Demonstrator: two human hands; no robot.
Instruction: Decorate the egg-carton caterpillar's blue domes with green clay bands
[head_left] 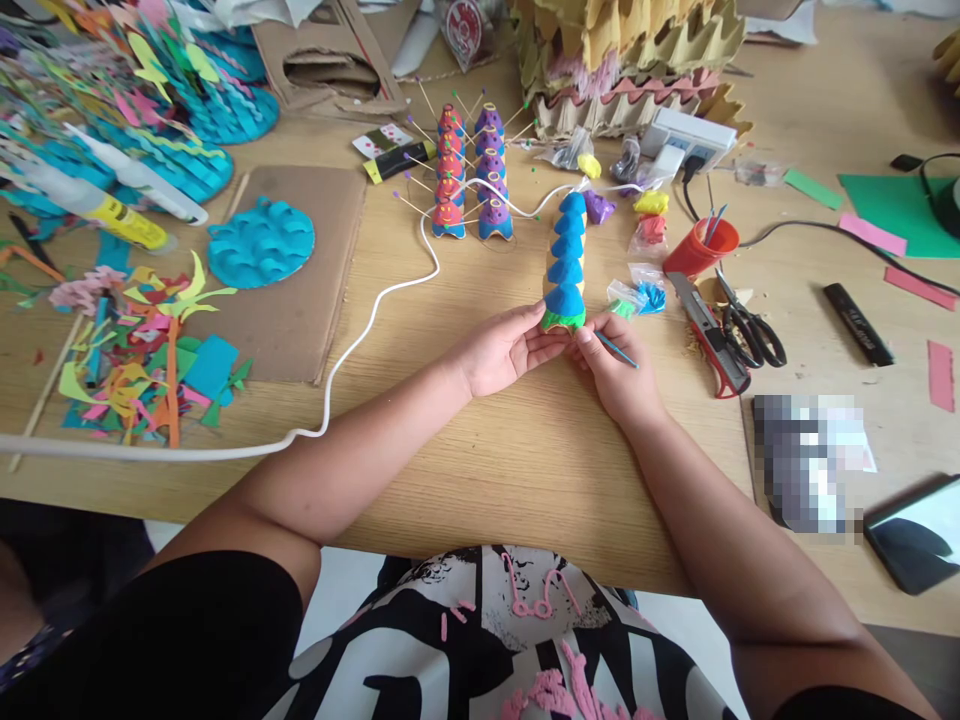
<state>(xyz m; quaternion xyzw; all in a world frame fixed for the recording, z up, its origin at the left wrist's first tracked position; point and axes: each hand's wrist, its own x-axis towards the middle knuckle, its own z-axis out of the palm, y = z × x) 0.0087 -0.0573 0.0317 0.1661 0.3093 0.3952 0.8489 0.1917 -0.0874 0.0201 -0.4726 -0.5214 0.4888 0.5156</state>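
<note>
A strip [568, 245] of pointed blue humps with tan sides, green across its near end, stretched lengthwise over the counter [480, 480], its near end held in the left hand [510, 352]. A thin blue stick [617, 349] slanted from the right hand [616, 372], its other end hidden.

At the left, a blue disc [262, 240] lay on cardboard [307, 310], with paper scraps [214, 370] nearer. Egg cartons [626, 60] stood stacked at the far side, by a power strip [690, 135]. At the right, scissors [766, 340] lay beside a cutter [712, 340].
</note>
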